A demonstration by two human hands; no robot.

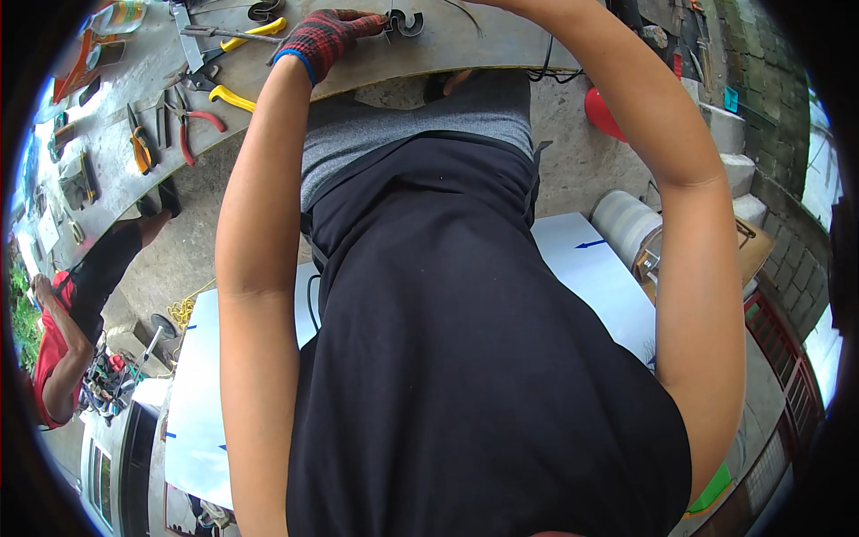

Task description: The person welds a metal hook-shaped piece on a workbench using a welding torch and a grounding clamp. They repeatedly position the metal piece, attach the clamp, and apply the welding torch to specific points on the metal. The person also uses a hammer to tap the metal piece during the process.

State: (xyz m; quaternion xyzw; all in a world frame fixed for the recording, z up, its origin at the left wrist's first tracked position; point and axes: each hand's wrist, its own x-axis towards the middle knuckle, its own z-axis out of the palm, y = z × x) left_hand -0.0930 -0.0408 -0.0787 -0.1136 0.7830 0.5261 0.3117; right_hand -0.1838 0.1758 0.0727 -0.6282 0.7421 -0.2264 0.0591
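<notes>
My left hand (327, 40), in a red-and-black knit glove with a blue cuff, is at the near edge of the grey worktable (501, 40). Its fingers are closed at the left end of a small, dark curled metal strip (409, 24). My right forearm (617, 67) reaches to the top edge of the picture, where only a bare sliver of my right hand (483, 3) shows; its fingers are cut off. Beside the left hand lies a yellow-handled hand tool (255, 34). Another dark curled strip (265, 11) rests farther back.
Along the table's left lie red-handled pliers (186, 125), orange-handled pliers (140, 148) and a flat metal bar (186, 40). A yellow handle (233, 98) overhangs the edge. A red round object (605, 115) is at right. Another person in a red top (54, 358) is at far left.
</notes>
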